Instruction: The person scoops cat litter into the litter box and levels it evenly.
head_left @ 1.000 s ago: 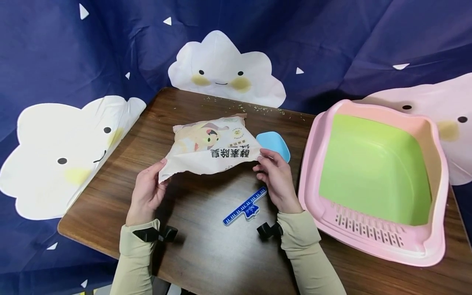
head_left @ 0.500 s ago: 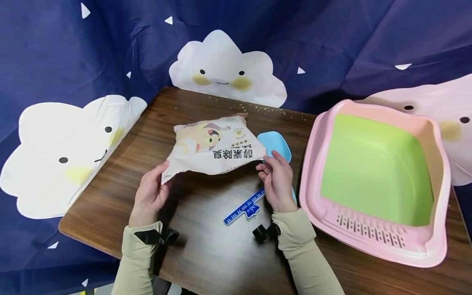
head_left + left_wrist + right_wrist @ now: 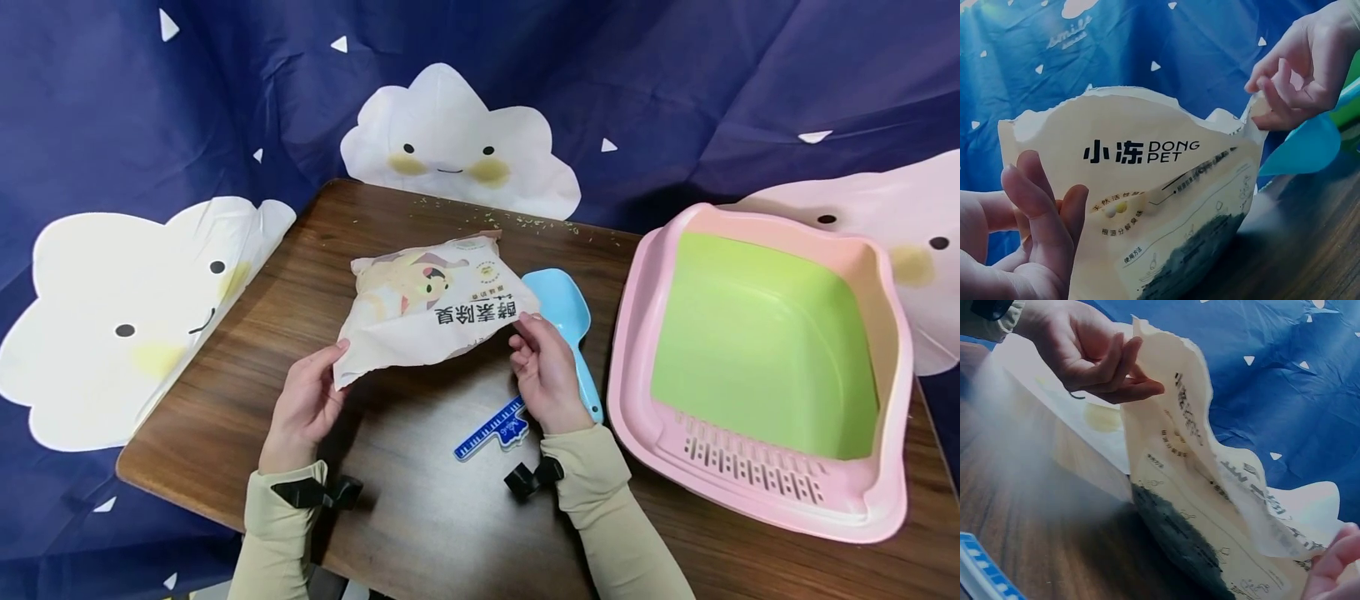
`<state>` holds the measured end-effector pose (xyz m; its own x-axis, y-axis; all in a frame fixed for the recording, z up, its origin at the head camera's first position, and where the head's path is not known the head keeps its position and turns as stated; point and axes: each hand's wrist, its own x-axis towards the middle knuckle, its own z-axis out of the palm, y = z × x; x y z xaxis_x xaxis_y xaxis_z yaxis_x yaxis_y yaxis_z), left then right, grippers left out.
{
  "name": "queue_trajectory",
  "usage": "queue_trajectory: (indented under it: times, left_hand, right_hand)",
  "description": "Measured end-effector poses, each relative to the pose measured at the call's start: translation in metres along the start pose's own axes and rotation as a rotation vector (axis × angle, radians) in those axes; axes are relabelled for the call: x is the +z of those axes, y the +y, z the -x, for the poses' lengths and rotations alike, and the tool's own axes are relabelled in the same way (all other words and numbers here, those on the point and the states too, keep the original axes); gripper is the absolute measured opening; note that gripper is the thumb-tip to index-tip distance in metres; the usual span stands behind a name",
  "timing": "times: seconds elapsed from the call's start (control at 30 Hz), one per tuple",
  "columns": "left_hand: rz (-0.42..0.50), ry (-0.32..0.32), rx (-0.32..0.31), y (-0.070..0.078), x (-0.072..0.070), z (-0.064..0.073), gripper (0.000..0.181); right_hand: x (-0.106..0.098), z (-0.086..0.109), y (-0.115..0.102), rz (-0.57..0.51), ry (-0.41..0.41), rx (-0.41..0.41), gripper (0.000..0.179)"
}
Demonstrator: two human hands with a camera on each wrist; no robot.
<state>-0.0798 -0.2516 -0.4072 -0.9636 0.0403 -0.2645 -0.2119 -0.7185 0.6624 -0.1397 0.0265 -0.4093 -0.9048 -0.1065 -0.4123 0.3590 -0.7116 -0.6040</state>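
Observation:
A cream cat litter bag (image 3: 431, 308) with a cat print lies tilted on the wooden table, its torn mouth toward me. My left hand (image 3: 306, 406) pinches the left corner of that mouth between thumb and fingers. At the opposite corner my right hand (image 3: 551, 375) pinches the edge. In the left wrist view the "DONG PET" bag panel (image 3: 1147, 150) is stretched between the left hand (image 3: 1038, 231) and the right hand (image 3: 1310, 69). Dark contents show through the lower part of the bag in both wrist views. A fold of the bag (image 3: 1241, 481) hangs near the right hand (image 3: 1335, 569).
A blue scoop (image 3: 562, 304) lies just right of the bag, partly behind the right hand. A blue ruler-shaped clip (image 3: 491, 431) rests below. The pink litter box (image 3: 626, 383) with its green inside stands at right. Pale bits (image 3: 517, 221) are scattered along the table's far edge.
My right hand has shifted left and slightly down with its corner, uncovering the scoop's handle. My left hand has drawn its corner a little toward me. The bag's body stays in place.

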Motion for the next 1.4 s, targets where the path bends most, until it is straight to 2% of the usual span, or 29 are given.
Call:
queue_trajectory:
  times: [0.17, 0.4, 0.53, 0.7, 0.77, 0.87, 1.03, 1.1, 1.13, 1.2, 1.3, 1.37, 1.4]
  left_hand:
    - [-0.017, 0.018, -0.004, -0.001, -0.001, 0.002, 0.025]
    - [-0.078, 0.034, -0.013, -0.003, -0.002, 0.005, 0.023]
    - [-0.165, 0.035, 0.007, -0.005, -0.003, 0.007, 0.020]
    - [-0.348, 0.057, 0.018, -0.009, -0.002, 0.008, 0.018]
    - [-0.468, 0.085, 0.022, -0.011, -0.002, 0.009, 0.020]
    - [-0.733, 0.112, 0.042, -0.011, -0.001, 0.009, 0.026]
    - [-1.379, 0.129, 0.096, -0.002, 0.004, 0.014, 0.046]
    - [-1.613, 0.148, 0.146, 0.006, 0.011, 0.020, 0.050]
    - [-1.697, 0.173, 0.186, 0.010, 0.016, 0.023, 0.049]
    - [-1.808, 0.218, 0.317, 0.020, 0.028, 0.028, 0.045]
    - [-1.832, 0.249, 0.528, 0.033, 0.051, 0.030, 0.034]
    - [-1.803, 0.168, 0.638, 0.034, 0.069, 0.027, 0.028]
    - [-1.792, 0.103, 0.661, 0.033, 0.078, 0.024, 0.025]
  right_hand:
    - [0.004, -0.001, 0.010, 0.082, -0.040, 0.017, 0.009]
    - [0.006, -0.004, 0.016, 0.104, -0.036, 0.067, 0.012]
    - [0.007, -0.005, 0.014, 0.121, -0.052, 0.102, 0.011]
    - [0.008, -0.007, 0.006, 0.138, -0.064, 0.085, 0.011]
    - [0.007, -0.008, 0.002, 0.142, -0.063, 0.070, 0.011]
    - [0.005, -0.010, -0.002, 0.145, -0.063, 0.059, 0.010]
    - [0.002, -0.011, -0.009, 0.138, -0.066, 0.064, 0.011]
    - [0.001, -0.011, -0.010, 0.137, -0.070, 0.066, 0.013]
    - [0.001, -0.011, -0.011, 0.137, -0.073, 0.065, 0.014]
    - [0.002, -0.011, -0.012, 0.140, -0.077, 0.061, 0.017]
    - [0.003, -0.011, -0.012, 0.156, -0.085, 0.048, 0.020]
    - [0.004, -0.011, -0.013, 0.175, -0.090, 0.030, 0.021]
    - [0.005, -0.011, -0.013, 0.186, -0.092, 0.021, 0.021]
